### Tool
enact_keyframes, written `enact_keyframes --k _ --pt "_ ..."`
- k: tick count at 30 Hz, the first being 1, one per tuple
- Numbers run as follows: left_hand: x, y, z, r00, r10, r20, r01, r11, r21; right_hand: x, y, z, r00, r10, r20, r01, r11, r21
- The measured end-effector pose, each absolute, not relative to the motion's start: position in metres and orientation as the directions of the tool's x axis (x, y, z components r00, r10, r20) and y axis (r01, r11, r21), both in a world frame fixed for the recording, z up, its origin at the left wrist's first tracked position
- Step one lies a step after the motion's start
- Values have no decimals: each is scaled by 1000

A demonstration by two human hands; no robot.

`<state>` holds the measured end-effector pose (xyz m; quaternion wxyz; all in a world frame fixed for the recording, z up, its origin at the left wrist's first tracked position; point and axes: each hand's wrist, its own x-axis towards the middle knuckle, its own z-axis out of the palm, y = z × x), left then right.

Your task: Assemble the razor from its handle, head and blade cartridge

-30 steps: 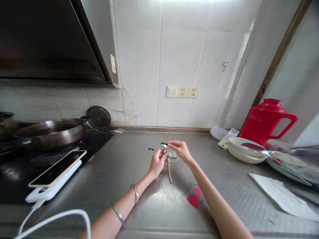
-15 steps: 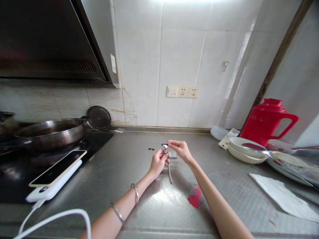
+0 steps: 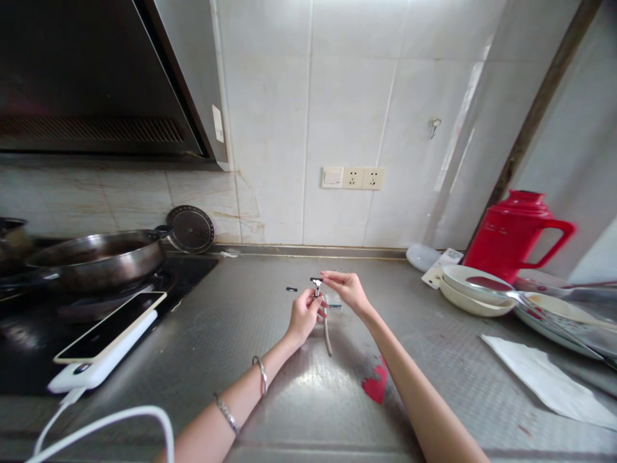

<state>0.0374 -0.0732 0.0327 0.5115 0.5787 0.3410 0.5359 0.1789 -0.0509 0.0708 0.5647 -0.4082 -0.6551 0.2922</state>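
Note:
My left hand [image 3: 303, 316] is closed around the neck of what looks like a T-shaped razor, its pale head [image 3: 317, 287] pointing up and its long grey handle [image 3: 327, 337] hanging below the fingers. Across the top of that head lies a thin black strip [image 3: 315, 279]. My right hand [image 3: 348, 289] comes in from the right, thumb and fingertips pinched at the strip's right end. Just behind the hands a small clear plastic box [image 3: 332, 301] rests on the counter, partly covered. Left of them lies a small black flat piece [image 3: 292, 289].
On the left, a steel pan [image 3: 96, 257] sits on the black stove, with a phone [image 3: 110, 326] on a white power bank [image 3: 103, 354] nearer. Stacked bowls [image 3: 475, 302], a red thermos jug [image 3: 511, 235] and a white paper sheet [image 3: 544, 379] occupy the right. The metal counter [image 3: 216, 347] has a red patch [image 3: 375, 384].
The hands keep almost the same pose at the razor head. The whole view has shifted very slightly.

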Motion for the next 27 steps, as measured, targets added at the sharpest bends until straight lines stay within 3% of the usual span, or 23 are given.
enact_keyframes --k 27 --pt "32 -69 36 164 939 302 -165 -276 947 176 -52 73 -26 875 484 214 478 -852"
